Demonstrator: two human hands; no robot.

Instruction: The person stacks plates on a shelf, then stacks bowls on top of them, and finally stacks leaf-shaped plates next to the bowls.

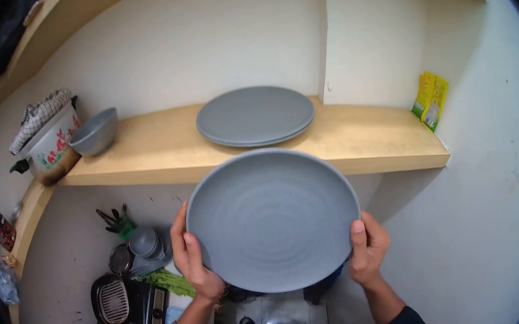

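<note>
A round grey plate (pixel 272 221) faces up at me, held level between both hands just in front of the wooden shelf. My left hand (pixel 195 257) grips its left rim, thumb on the edge and fingers behind. On the opposite rim, my right hand (pixel 368 245) has its thumb over the edge and its fingers wrapped around the side. Behind it on the shelf (pixel 371 141) lies a stack of similar grey plates (pixel 254 115), close beyond the far rim of the held one.
A grey bowl (pixel 95 134) and a floral pot (pixel 49 149) topped by a checked cloth (pixel 43 118) stand at the shelf's left. Yellow packets (pixel 431 101) lean at its right end. Below left are a grill pan (pixel 111 301), a stove (pixel 142 313), stacked bowls (pixel 145 242) and green leaves (pixel 169 282).
</note>
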